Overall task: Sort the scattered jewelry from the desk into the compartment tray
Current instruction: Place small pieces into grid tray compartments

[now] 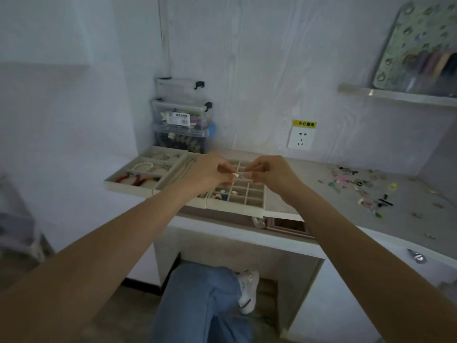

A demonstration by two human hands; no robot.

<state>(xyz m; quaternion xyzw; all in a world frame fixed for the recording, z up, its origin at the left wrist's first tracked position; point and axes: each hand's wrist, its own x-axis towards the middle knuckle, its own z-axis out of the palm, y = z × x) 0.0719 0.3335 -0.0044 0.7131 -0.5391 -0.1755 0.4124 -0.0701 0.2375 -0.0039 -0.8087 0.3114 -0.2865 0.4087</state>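
above the compartment tray [247, 203] both the left hand [210, 173] and right hand [268, 172] pinch one small pale piece [236, 175]; few cells look filled, while much scattered jewelry [366, 186] remains on the desk [309, 169].

A yellow sticker [304, 124] above the wall socket [300, 140] reads "小心触电"; the storage box label [178, 118] is illegible.

Pale wood-grain wall [259, 70], socket [300, 139], shelf [400, 95] upper right, dim light.
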